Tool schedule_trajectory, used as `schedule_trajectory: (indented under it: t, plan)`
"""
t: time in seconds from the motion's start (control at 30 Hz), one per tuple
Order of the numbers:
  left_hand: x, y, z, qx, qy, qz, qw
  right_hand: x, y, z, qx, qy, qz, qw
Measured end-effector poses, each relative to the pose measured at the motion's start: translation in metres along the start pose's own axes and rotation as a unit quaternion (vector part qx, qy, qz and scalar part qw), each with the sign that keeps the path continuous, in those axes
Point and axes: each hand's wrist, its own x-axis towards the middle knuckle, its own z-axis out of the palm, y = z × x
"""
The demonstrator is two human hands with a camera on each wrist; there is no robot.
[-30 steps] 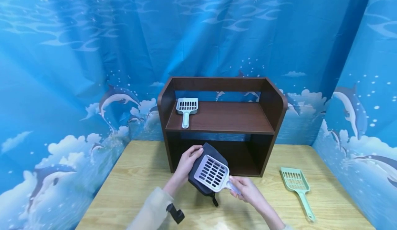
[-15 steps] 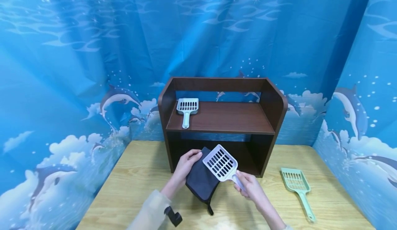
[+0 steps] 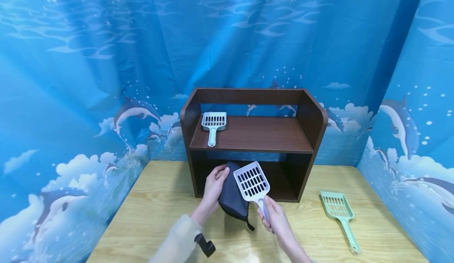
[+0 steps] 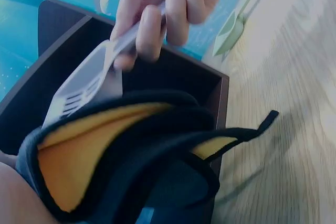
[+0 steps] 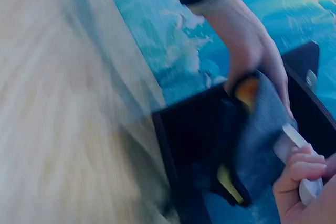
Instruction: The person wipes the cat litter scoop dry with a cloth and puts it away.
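Note:
My left hand (image 3: 214,184) grips the upper left edge of a dark grey cloth (image 3: 232,195) that hangs partly folded over the table. The left wrist view shows the cloth's yellow inner side (image 4: 79,174), black edging and a thin hanging loop (image 4: 262,125). My right hand (image 3: 276,217) holds a pale lavender litter scoop (image 3: 252,182) by its handle, slotted head upward and facing the head camera. In the head view the scoop's head overlaps the cloth's right side. The right wrist view is blurred; there the scoop's handle (image 5: 310,190) sits in curled fingers.
Behind the hands stands a dark brown two-tier shelf (image 3: 252,134). A light blue litter scoop (image 3: 213,126) lies at the left of its upper tier. To the right, a green litter scoop (image 3: 338,212) rests on the wooden table (image 3: 152,212). A blue ocean-print curtain (image 3: 106,78) surrounds the table.
The lavender scoop has moved up and right from the cloth's middle and turned more upright. The cloth opened out flatter half a second ago, then folded narrower again. The left hand stays on its edge.

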Motion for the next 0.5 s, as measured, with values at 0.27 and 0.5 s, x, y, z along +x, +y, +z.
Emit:
schedule_trajectory:
  t: [0.27, 0.5]
  plan:
    - [-0.01, -0.003, 0.021, 0.007, 0.05, 0.004, 0.9987, -0.003, 0.013, 0.025, 0.109, 0.004, 0.0, 0.994]
    - [-0.022, -0.014, 0.038, 0.031, 0.095, 0.066, 0.9929, 0.006, 0.005, 0.033, 0.107, 0.036, -0.026, 0.9933]
